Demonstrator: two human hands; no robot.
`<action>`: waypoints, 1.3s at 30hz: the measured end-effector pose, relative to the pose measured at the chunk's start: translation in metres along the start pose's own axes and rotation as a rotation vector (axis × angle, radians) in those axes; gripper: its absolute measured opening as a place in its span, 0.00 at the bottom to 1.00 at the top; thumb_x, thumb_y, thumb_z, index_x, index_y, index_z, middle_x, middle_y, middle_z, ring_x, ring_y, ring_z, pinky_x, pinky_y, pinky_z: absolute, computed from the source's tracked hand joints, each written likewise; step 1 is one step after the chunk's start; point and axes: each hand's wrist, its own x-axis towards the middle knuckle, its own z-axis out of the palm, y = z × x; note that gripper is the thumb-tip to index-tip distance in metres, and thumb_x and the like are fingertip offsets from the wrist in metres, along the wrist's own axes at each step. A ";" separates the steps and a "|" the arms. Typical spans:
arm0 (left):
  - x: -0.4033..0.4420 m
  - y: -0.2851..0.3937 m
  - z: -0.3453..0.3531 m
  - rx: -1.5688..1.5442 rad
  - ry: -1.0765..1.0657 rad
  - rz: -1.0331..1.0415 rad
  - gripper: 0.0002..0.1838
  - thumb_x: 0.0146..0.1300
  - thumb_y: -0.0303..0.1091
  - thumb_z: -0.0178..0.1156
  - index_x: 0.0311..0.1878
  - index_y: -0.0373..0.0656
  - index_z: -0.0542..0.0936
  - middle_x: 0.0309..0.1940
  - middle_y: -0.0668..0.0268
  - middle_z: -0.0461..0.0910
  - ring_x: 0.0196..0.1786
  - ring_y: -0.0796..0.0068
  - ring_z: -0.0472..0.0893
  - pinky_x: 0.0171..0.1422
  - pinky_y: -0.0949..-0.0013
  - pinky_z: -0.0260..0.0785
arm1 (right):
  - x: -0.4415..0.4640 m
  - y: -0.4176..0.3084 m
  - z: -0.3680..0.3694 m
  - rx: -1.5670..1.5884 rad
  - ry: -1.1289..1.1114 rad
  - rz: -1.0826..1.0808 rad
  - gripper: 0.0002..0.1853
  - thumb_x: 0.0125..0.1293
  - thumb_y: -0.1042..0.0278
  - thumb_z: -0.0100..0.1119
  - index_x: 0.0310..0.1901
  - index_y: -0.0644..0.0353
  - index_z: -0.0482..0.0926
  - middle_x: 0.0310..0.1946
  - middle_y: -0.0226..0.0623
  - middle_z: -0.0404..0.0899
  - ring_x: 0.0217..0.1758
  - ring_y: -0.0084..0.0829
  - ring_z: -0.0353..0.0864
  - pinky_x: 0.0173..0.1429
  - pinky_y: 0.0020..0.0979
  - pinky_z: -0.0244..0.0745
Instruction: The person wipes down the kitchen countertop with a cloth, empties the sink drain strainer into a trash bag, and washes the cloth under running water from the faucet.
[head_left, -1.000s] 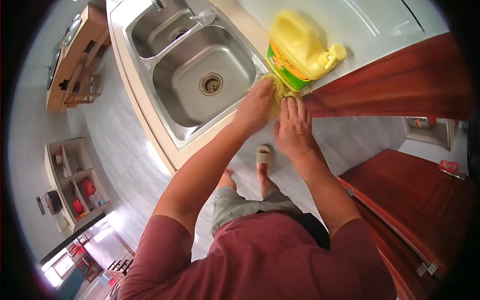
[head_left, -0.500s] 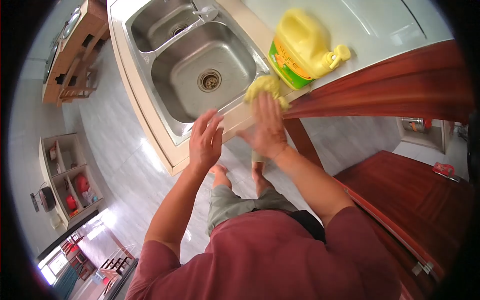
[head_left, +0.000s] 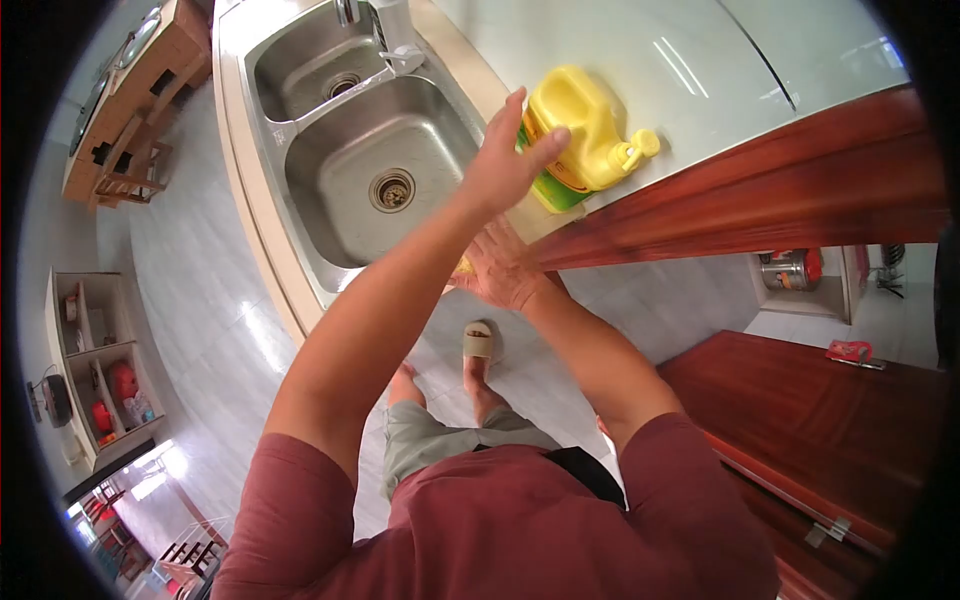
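Note:
My left hand [head_left: 505, 165] is stretched over the counter edge, thumb and fingers apart, in front of the label side of a yellow plastic jug [head_left: 578, 125] with a pump top. It overlaps the jug in view; whether it touches I cannot tell. Below it, my right hand [head_left: 500, 268] presses on a yellow cloth [head_left: 464, 265] at the counter's front edge. Only a small bit of that cloth shows, the rest covered by my right hand and left forearm. Beside both hands lies a double steel sink [head_left: 340, 215].
A faucet [head_left: 400, 50] stands behind the sink divider. Dark red wood [head_left: 750, 195] runs along the counter's right side, with a reddish wooden cabinet [head_left: 800, 400] below. At the left are an open shelf unit [head_left: 95, 345] and a wooden stand [head_left: 140, 95].
My left hand has moved up and right, from the sink's front edge to the jug. My right hand has shifted down and left with the cloth along the counter edge. The view has shifted slightly.

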 end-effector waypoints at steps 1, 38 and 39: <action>0.011 0.000 0.004 -0.157 -0.037 -0.090 0.51 0.70 0.64 0.60 0.84 0.45 0.50 0.79 0.50 0.59 0.78 0.50 0.64 0.76 0.48 0.65 | 0.002 -0.002 -0.002 -0.019 -0.015 0.029 0.46 0.72 0.28 0.45 0.73 0.67 0.67 0.76 0.51 0.61 0.83 0.52 0.50 0.86 0.55 0.40; -0.506 -0.098 -0.138 -0.248 1.021 -0.835 0.23 0.78 0.40 0.59 0.68 0.36 0.77 0.60 0.60 0.81 0.49 0.71 0.86 0.50 0.68 0.81 | 0.080 -0.198 0.052 0.079 -0.149 -0.253 0.60 0.55 0.36 0.69 0.76 0.77 0.56 0.81 0.63 0.48 0.86 0.62 0.41 0.86 0.59 0.34; -0.506 -0.095 -0.135 -0.265 1.019 -0.826 0.23 0.78 0.40 0.59 0.68 0.36 0.76 0.60 0.59 0.81 0.49 0.70 0.86 0.50 0.68 0.81 | 0.085 -0.215 0.053 0.108 -0.155 -0.231 0.61 0.55 0.35 0.69 0.77 0.77 0.55 0.81 0.64 0.46 0.86 0.62 0.39 0.86 0.58 0.33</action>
